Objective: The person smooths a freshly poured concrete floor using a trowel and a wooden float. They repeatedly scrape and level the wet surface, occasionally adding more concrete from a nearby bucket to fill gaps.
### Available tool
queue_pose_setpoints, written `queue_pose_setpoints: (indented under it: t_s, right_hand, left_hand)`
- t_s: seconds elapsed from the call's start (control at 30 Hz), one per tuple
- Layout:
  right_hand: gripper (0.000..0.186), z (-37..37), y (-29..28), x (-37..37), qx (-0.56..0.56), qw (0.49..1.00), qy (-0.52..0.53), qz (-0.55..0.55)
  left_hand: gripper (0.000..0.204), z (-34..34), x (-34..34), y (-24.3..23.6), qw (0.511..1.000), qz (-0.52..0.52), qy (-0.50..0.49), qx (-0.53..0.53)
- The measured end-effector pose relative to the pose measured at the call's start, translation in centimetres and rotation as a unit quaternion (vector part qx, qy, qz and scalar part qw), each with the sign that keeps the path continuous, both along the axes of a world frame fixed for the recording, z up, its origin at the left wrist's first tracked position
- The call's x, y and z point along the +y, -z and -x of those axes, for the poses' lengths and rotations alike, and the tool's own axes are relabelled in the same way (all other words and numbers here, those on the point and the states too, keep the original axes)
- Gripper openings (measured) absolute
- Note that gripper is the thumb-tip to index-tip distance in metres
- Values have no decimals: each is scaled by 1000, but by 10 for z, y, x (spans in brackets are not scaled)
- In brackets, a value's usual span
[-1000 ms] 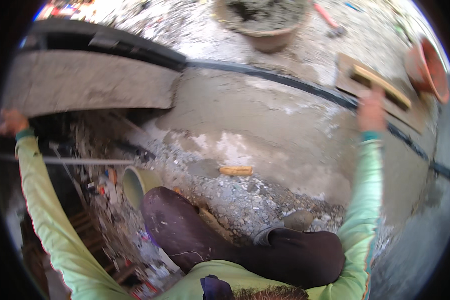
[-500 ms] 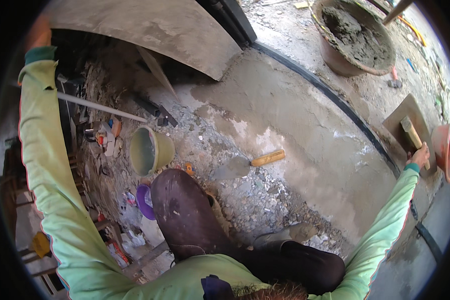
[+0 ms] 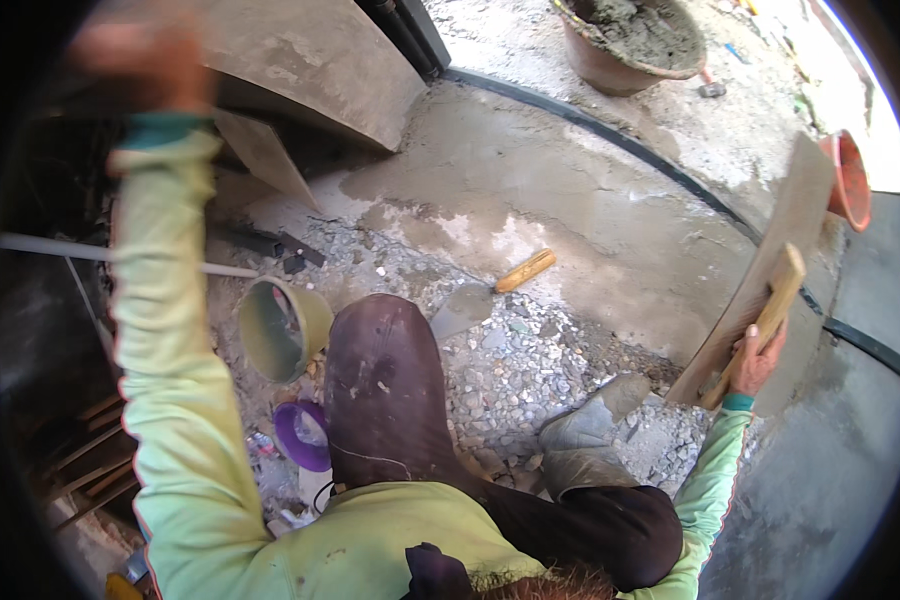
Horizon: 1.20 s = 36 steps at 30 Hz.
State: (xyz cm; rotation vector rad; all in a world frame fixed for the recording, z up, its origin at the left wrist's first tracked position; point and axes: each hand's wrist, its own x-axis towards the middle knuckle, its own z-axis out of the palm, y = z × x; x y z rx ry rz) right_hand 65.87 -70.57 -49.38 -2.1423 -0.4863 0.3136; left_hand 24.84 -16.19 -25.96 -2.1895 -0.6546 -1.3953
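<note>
My left hand is raised at the upper left, blurred, beside a large grey slab; I cannot tell what it touches. My right hand grips the pale wooden handle of a large rectangular float, which is tilted up on its side above the right part of the smoothed mortar strip. A trowel with a yellow wooden handle lies at that strip's lower edge, in front of my bent knee.
Across the dark edging strip stand a mortar tub and an orange bucket, near a hammer. A cream bucket, purple container and long pipe are among rubble at the left. A thin board leans under the slab.
The float has come off the far side of the edging toward me and tipped upright in my right hand. My left hand has moved rightward and is smeared by motion. My view has shifted.
</note>
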Motion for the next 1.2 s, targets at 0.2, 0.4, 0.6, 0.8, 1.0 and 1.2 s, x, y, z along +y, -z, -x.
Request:
queue_pose_setpoints:
  t_s: [0.2, 0.4, 0.6, 0.8, 1.0, 1.2]
  right_hand:
    - [46, 24, -35, -12, -140, 962, -191, 133]
    - [51, 48, -54, 46, -122, 906, -325, 243]
    - [58, 105, 13, 129, -100, 896, -362, 237]
    - [67, 244, 138, 187, -39, 955, -294, 25]
    - [67, 389, 156, 255, 77, 962, -261, 14]
    - [68, 437, 133, 308, 130, 961, -216, 110]
  left_hand:
    - [76, -71, -217, 257, 686, 511, 109, 507]
    - [36, -39, -299, 391, 729, 451, 93, 507]
    - [57, -35, -251, 288, 783, 477, -9, 400]
    - [87, 13, -200, 146, 883, 394, 18, 252]
    - [70, 38, -221, 125, 884, 408, 131, 188]
    - [77, 87, -177, 86, 893, 439, 54, 81]
